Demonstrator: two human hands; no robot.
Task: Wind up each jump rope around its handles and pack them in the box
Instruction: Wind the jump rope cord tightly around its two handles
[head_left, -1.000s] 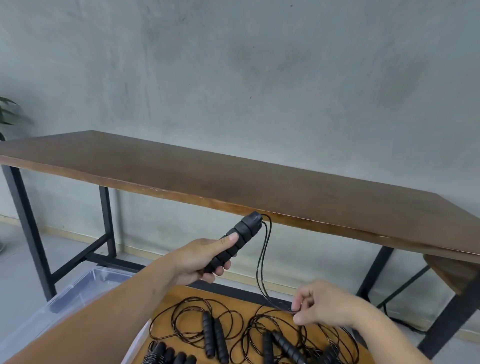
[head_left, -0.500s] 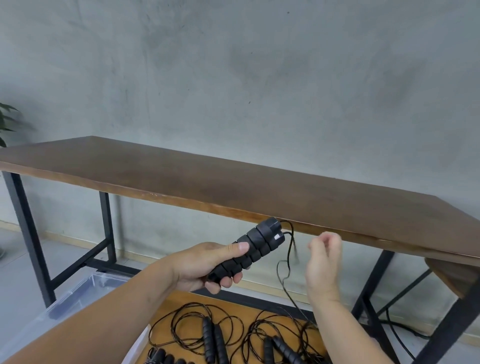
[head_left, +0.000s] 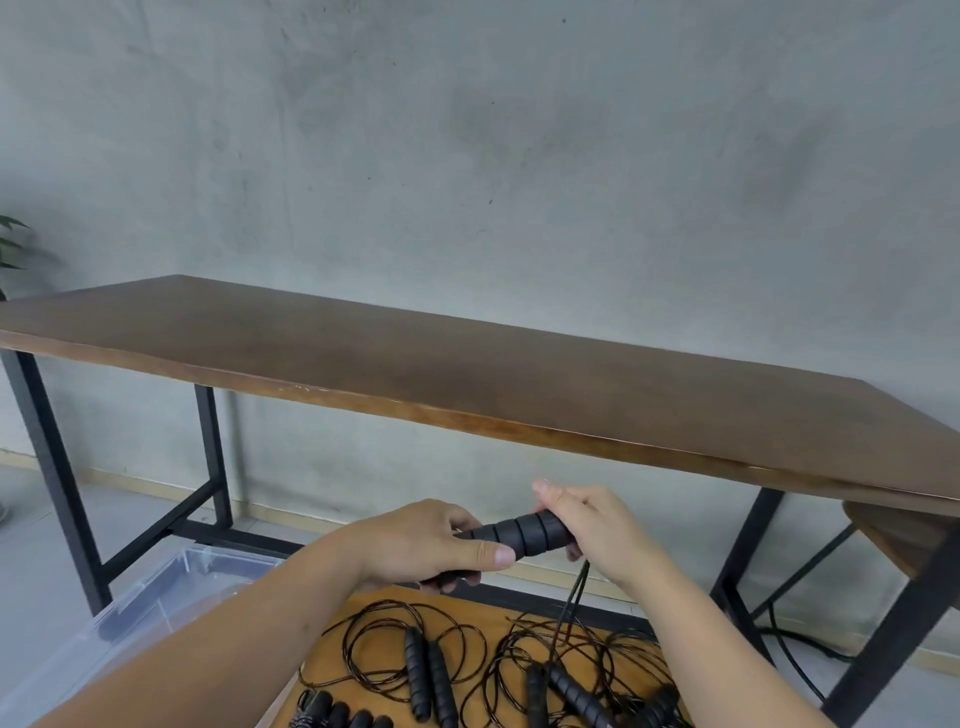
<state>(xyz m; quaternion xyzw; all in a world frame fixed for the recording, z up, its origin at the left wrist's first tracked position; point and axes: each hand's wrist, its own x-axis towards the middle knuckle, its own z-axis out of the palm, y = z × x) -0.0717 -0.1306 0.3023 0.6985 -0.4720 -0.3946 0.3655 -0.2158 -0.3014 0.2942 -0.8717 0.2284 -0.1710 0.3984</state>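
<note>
My left hand (head_left: 431, 545) grips the near end of a pair of black ribbed jump-rope handles (head_left: 519, 532), held level in front of me. My right hand (head_left: 587, 525) is closed around the far end of the same handles. The thin black cord (head_left: 574, 603) drops from under my right hand to the low wooden surface (head_left: 363, 603) below. On that surface lie several loose jump ropes: one pair of handles (head_left: 428, 675) inside its coil, another tangled pair (head_left: 566, 691) to the right. A clear plastic box (head_left: 156, 592) stands at the lower left.
A long dark wooden table (head_left: 467, 379) on black metal legs (head_left: 52, 467) stands ahead against a grey concrete wall. More black handles (head_left: 337, 717) show at the bottom edge. A plant leaf (head_left: 10, 244) pokes in at the far left. A cable (head_left: 795, 654) runs on the floor at right.
My right hand has come from beside the handles onto their far end. The handles have tipped from pointing up-right to nearly level, and the cord now hangs below my right hand.
</note>
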